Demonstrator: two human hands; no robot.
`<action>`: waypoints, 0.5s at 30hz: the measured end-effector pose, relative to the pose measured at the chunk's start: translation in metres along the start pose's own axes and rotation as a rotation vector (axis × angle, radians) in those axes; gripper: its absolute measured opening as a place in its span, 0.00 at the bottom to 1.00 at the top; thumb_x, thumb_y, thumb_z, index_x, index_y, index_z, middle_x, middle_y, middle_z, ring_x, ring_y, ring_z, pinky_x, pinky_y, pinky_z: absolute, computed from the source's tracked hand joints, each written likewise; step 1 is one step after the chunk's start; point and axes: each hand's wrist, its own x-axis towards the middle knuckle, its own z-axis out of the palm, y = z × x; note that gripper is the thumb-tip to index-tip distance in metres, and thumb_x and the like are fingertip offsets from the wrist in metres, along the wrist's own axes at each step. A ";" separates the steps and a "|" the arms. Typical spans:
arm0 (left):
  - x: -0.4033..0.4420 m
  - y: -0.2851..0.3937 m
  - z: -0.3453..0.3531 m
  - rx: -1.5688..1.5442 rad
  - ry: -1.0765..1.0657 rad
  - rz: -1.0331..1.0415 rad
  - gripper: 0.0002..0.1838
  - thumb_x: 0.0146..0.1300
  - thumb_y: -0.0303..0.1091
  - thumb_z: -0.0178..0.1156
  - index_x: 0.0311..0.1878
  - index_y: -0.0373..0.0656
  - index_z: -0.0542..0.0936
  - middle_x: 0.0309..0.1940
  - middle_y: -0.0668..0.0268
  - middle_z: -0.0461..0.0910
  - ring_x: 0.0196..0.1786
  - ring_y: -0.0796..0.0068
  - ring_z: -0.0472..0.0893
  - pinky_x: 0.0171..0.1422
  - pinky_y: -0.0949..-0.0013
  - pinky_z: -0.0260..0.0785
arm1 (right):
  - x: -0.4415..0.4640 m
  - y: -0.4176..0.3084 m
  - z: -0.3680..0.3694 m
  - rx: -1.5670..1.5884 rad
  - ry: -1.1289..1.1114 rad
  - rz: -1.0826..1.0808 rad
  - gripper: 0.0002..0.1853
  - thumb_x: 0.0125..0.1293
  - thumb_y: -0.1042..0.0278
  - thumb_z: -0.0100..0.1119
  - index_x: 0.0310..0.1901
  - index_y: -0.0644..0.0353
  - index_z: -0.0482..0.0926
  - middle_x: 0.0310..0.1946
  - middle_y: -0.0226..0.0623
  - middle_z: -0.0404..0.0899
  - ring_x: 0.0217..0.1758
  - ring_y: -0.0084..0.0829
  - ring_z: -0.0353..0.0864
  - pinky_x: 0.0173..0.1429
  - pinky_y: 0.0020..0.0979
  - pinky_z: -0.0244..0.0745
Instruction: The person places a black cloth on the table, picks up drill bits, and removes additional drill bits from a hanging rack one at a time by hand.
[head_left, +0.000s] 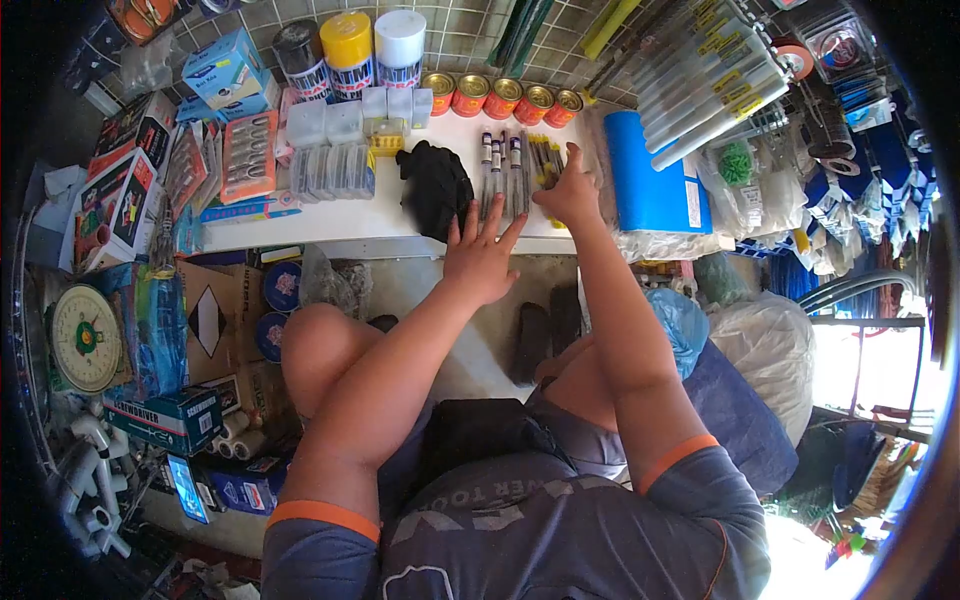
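From where I stand: a white table (330, 226) with two bare hands working over its near side. Side by side on it, slim straight grey metal rods (497, 180), lengthwise to the edge, several with white labels banded in purple at the far end, shafts dull with a faint shine. Left hand (480, 262) open, palm down, fingers spread at the rods' near ends; contact, cannot tell. Just right of the rods, a small bunch of slim yellow-and-dark pieces (546, 158), detail too small to make out. Right hand (571, 194) beside them, thumb and forefinger parted; any grip, cannot tell. Just left of the rods, a crumpled black bundle (435, 185). Behind, five small red tins with gold lids (503, 101). Farther right, a flat blue slab (648, 175)
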 end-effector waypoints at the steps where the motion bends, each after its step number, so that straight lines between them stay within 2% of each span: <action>1: -0.001 0.000 0.000 -0.003 0.003 0.002 0.49 0.58 0.49 0.68 0.79 0.67 0.51 0.81 0.61 0.35 0.81 0.45 0.43 0.79 0.37 0.40 | -0.003 -0.005 -0.001 0.002 0.008 -0.011 0.65 0.40 0.61 0.76 0.77 0.48 0.39 0.57 0.72 0.69 0.60 0.66 0.73 0.65 0.51 0.71; 6: -0.001 0.002 -0.002 0.020 -0.017 -0.001 0.49 0.58 0.48 0.68 0.79 0.66 0.51 0.81 0.61 0.36 0.81 0.45 0.43 0.79 0.37 0.40 | 0.000 -0.007 0.004 -0.069 0.040 -0.080 0.61 0.42 0.67 0.73 0.76 0.50 0.42 0.48 0.65 0.78 0.52 0.62 0.79 0.57 0.48 0.78; 9: -0.002 0.000 -0.002 0.017 -0.010 0.007 0.49 0.58 0.48 0.69 0.79 0.66 0.51 0.81 0.61 0.37 0.81 0.46 0.44 0.79 0.38 0.41 | 0.003 -0.005 0.000 -0.008 -0.022 -0.032 0.60 0.42 0.68 0.72 0.76 0.51 0.42 0.44 0.59 0.81 0.51 0.57 0.82 0.55 0.47 0.78; 15: -0.002 -0.003 -0.003 -0.004 0.000 0.012 0.48 0.58 0.48 0.68 0.78 0.65 0.51 0.81 0.62 0.37 0.80 0.46 0.45 0.79 0.38 0.42 | 0.006 0.002 0.004 -0.160 -0.034 -0.185 0.58 0.45 0.69 0.71 0.77 0.46 0.44 0.43 0.51 0.83 0.48 0.52 0.84 0.51 0.46 0.80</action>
